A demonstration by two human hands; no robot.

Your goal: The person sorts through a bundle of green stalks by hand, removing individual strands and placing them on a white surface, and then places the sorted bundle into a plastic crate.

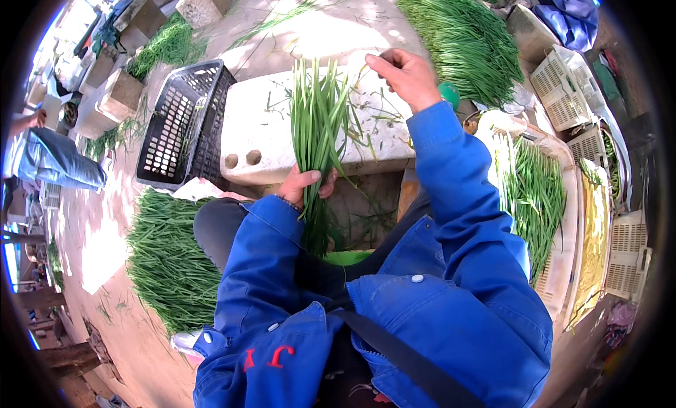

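A bunch of long flat green leaves, garlic chives by their look (317,119), stands upright in front of me. My left hand (303,185) is closed round its lower part, while the upper ends rest over a white foam block (250,115). Above the block's right side, my right hand (407,77) pinches a thin yellowish leaf (362,72) between thumb and forefinger, close to the bunch's upper end. Loose leaf scraps lie scattered on the block. The bunch's lower end hangs down between my knees, partly in shadow.
A black plastic crate (167,133) stands left of the block. Piles of chives lie at left (172,256) and far right (468,45); more fill a pale basket (560,295) on my right. Another person's leg (60,158) shows at the far left.
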